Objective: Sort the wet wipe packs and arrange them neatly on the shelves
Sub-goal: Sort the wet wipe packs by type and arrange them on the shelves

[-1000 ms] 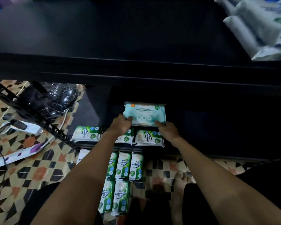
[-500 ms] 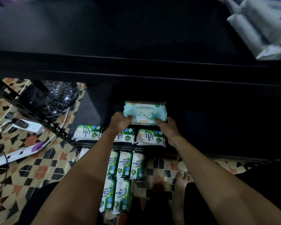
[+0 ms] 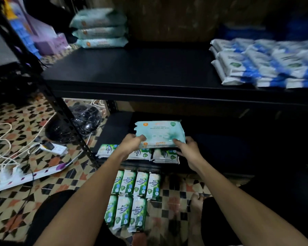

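1. One pale teal wipe pack (image 3: 160, 134) is held by both hands in front of the dark lower shelf (image 3: 114, 128), above the packs that lie there.
2. The left hand (image 3: 132, 143) grips the pack's near left corner, its fingers curled round the edge.
3. The right hand (image 3: 188, 148) holds the near right corner, thumb on top and fingers underneath.
4. Three green-and-white packs (image 3: 164, 155) lie in a row along the front of the lower shelf; the left forearm partly hides the middle one.
5. Seven green packs (image 3: 140, 185) lie on the patterned tile floor (image 3: 16, 201) just before the shelf: four in the far row, three in the near row, side by side and touching.
6. Three teal packs (image 3: 100, 31) sit stacked at the back left of the upper shelf (image 3: 140, 68).
7. A blurred heap of blue-and-white packs (image 3: 267, 64) fills the right end of the upper shelf; their number cannot be told.
8. Two white power strips (image 3: 30, 176) and loose cords lie on the floor at left, beside a black wrapped bundle (image 3: 84, 119).
9. One bare foot (image 3: 196, 203) rests on the tiles at right.
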